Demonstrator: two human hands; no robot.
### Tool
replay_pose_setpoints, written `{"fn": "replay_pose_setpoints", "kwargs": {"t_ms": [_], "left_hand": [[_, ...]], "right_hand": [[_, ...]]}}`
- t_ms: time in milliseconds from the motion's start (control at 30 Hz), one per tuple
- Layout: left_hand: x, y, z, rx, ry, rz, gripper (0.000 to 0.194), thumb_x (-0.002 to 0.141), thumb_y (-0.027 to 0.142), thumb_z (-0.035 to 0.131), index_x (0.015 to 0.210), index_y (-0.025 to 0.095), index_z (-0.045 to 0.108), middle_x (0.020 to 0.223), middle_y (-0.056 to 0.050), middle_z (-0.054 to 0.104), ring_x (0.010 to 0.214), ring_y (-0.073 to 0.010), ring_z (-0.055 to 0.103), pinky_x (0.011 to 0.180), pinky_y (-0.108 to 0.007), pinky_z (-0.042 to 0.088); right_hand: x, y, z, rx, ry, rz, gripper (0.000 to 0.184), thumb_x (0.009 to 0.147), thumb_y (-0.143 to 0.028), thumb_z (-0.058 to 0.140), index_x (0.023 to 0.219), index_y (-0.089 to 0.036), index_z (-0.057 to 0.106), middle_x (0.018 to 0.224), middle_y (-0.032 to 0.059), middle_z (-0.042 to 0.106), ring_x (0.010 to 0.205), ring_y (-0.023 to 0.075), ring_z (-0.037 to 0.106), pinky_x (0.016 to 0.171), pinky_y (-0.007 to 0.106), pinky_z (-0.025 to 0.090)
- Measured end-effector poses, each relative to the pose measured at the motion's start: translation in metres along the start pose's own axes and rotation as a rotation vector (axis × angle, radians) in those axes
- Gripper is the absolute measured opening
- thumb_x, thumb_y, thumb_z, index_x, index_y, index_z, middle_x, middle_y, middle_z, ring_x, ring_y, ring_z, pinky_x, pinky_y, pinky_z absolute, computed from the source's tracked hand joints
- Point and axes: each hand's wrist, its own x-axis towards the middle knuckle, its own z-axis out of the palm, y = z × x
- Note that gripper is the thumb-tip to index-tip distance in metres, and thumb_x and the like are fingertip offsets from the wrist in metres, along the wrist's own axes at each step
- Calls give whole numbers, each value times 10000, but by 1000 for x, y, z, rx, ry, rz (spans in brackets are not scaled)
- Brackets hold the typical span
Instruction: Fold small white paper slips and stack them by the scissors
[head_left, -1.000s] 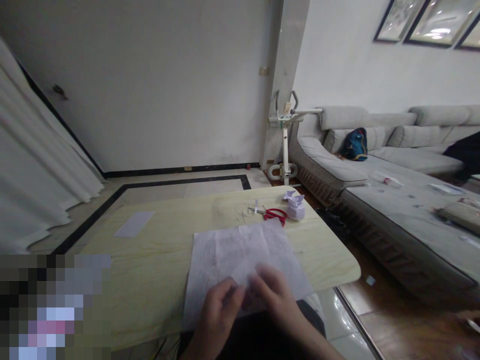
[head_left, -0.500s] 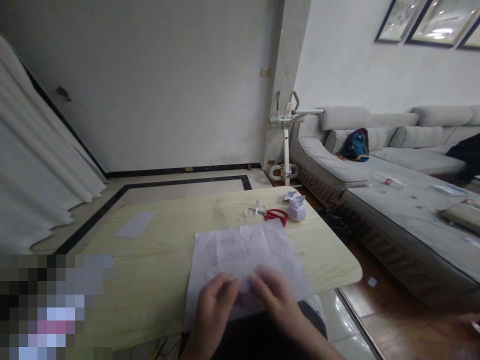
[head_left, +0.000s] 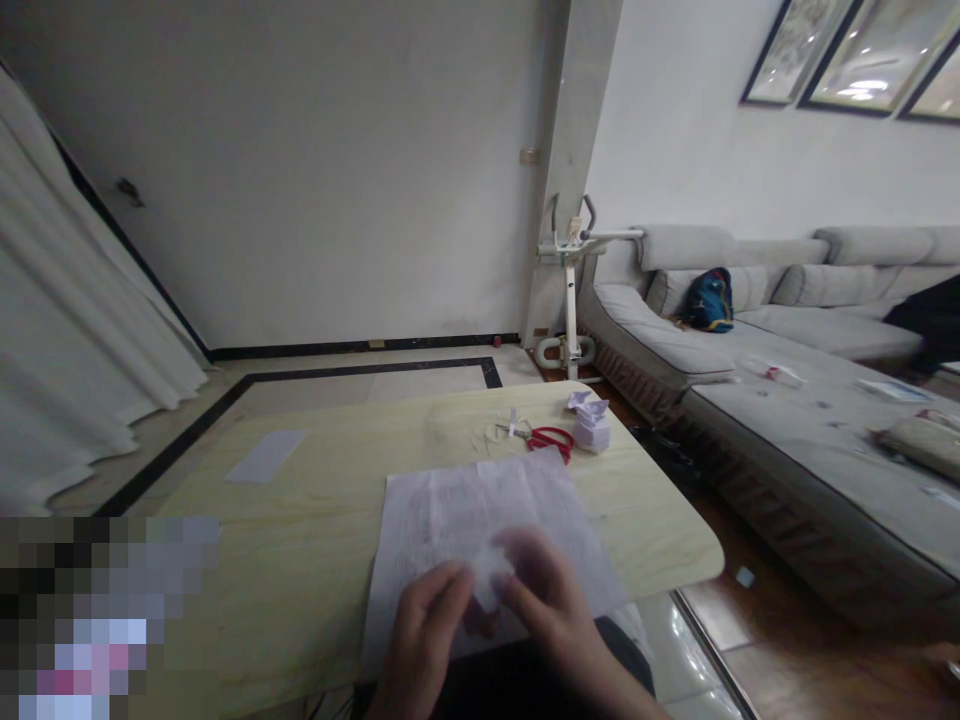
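Between my fingertips is a small piece of white paper [head_left: 490, 575], blurred, its shape hard to make out. My left hand [head_left: 429, 615] pinches its left side. The fingers of my right hand [head_left: 546, 590] curl closed on its right side. Both hands hover over a large creased sheet of paper [head_left: 442, 510] with faint marks, lying at the table's near edge. Beyond that sheet lie red-handled scissors [head_left: 551, 441], with thin paper strips [head_left: 486, 436] beside their blades. Folded white paper shapes [head_left: 592, 432] stand right of the scissors.
The pale wooden table [head_left: 300, 560] has a rounded right corner. A white paper rectangle [head_left: 266, 457] lies on its far left. To the right are a grey sofa [head_left: 780, 420] with a blue bag [head_left: 709, 300] and a white exercise machine [head_left: 571, 290]. A pixelated patch covers the lower left.
The view has tilted up slightly, so the scene sits a little lower. My hands stay together over the sheet, fingers shifting slightly; the small white paper shows more between them.
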Motion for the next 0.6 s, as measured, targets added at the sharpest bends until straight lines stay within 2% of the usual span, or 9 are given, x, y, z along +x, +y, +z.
{"fn": "replay_pose_setpoints", "kwargs": {"t_ms": [100, 267, 433, 600], "left_hand": [[0, -4, 0, -13, -8, -23, 395, 839, 510, 577, 570, 227, 641, 537, -12, 648, 566, -200, 635, 603, -279, 539], [3, -8, 0, -47, -90, -83, 319, 823, 501, 632, 829, 194, 717, 689, -18, 723, 627, -193, 672, 609, -256, 552], [5, -11, -2, -28, -131, -99, 305, 835, 484, 632, 792, 191, 703, 686, -12, 711, 641, -186, 673, 622, -244, 547], [5, -12, -4, -45, -87, -91, 299, 818, 488, 637, 794, 196, 694, 711, -13, 708, 688, -202, 674, 636, -253, 550]], "right_hand": [[-1, -1, -1, -39, 0, -53, 229, 890, -305, 603, 1100, -216, 614, 957, 50, 640, 876, 208, 612, 780, 327, 503], [0, -2, 0, -138, -53, -155, 155, 916, -269, 558, 1018, -199, 650, 947, 65, 689, 875, 206, 633, 787, 321, 517], [-3, -2, -2, -219, -40, -200, 191, 909, -232, 557, 1077, -224, 648, 993, 68, 703, 865, 207, 644, 793, 322, 533], [-3, -7, -7, -285, -129, -257, 316, 866, -191, 625, 1176, -252, 617, 1015, 65, 683, 850, 208, 635, 807, 333, 533]]}}
